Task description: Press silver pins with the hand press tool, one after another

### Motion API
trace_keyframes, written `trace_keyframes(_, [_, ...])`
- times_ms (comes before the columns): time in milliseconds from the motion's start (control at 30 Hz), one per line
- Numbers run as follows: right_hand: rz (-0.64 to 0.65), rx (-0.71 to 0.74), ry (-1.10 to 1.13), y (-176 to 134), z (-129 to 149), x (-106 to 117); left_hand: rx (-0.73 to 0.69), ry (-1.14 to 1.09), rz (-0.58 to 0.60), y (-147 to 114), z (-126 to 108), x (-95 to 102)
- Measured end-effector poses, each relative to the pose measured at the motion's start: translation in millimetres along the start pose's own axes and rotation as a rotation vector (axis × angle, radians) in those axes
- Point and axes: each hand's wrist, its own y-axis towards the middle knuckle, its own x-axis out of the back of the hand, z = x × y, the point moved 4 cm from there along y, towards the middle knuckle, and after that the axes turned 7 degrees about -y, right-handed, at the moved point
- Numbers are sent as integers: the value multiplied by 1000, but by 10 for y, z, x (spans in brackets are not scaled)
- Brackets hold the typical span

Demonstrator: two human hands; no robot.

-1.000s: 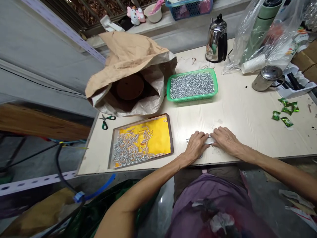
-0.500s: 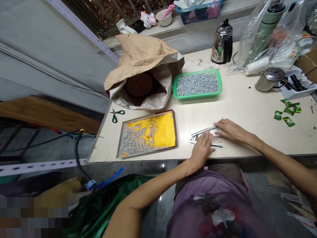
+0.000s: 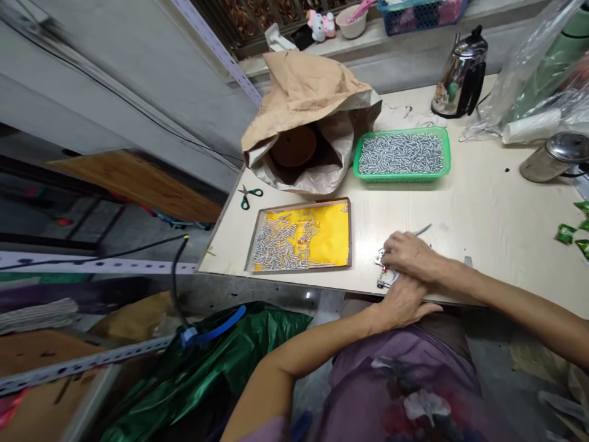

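Observation:
A shiny metal fitting with small jointed parts (image 3: 387,277) lies on the table near its front edge, mostly covered by my hands. My right hand (image 3: 411,255) rests over it, fingers curled down and closed on it. Just below, my left hand (image 3: 405,302) reaches in against the fitting's lower side. Its thumb sticks out to the right, while its other fingers are hidden beneath my right hand. A thin curved metal strip (image 3: 423,229) shows beyond my right knuckles. To the left, a shallow tray (image 3: 350,236) holds many small silver pins on a yellow sheet (image 3: 329,236).
A green basket (image 3: 447,166) full of silver pins stands behind. Nearby are a brown paper sack (image 3: 313,80), scissors (image 3: 246,197), a steel kettle (image 3: 462,73), a lidded steel mug (image 3: 545,161) and green-wrapped sweets (image 3: 565,234). A small grey piece (image 3: 468,261) lies by my right forearm.
My right hand has moved left onto the fitting, over my left hand's fingers. My left hand has shifted lower toward the table edge. The camera view has swung right-to-left, moving surroundings rightward.

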Motion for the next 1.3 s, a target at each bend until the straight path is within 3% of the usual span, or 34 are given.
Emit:
trace_keyframes(100, [-3, 185, -31, 145, 296, -139, 128, 40, -33, -14, 78, 38])
trace_keyframes(233, [-94, 268, -91, 341, 418, -307, 232, 129, -139, -82, 241, 279])
trace_keyframes(333, [-257, 234, -13, 411, 319, -140, 243, 170, -192, -103, 326, 481])
trace_keyframes(467, [-542, -9, 225, 366, -212, 489, 226, 195, -240, -75, 539, 830])
trace_keyframes(567, [-681, -286, 252, 330, -817, 877, 269, 235, -323, -90, 909, 1242])
trace_keyframes(633, [-753, -470, 230, 333, -1212, 990, 390, 328, -419, -131, 1223, 1521])
trace_keyframes(700, [-781, -583, 232, 370, -1528, 1005, 444, 376, -420, -142, 1493, 1682])
trace_keyframes(833, [-737, -610, 205, 447, -1798, 970, 431, 371, -313, -99, 1809, 1708])
trace_keyframes(933, [-721, -549, 172, 394, -1640, 975, 429, 351, -281, -81, 1879, 1685])
trace_keyframes(1067, [-624, -436, 217, 180, -1127, 857, 444, 362, -258, -57, 1887, 1733])
trace_keyframes(1200, [-416, -268, 272, -128, -539, 488, 419, 376, -177, -17, 1891, 1774])
trace_keyframes(1300, [-312, -288, 242, -381, -233, 203, 420, 391, -107, -24, 1897, 1784])
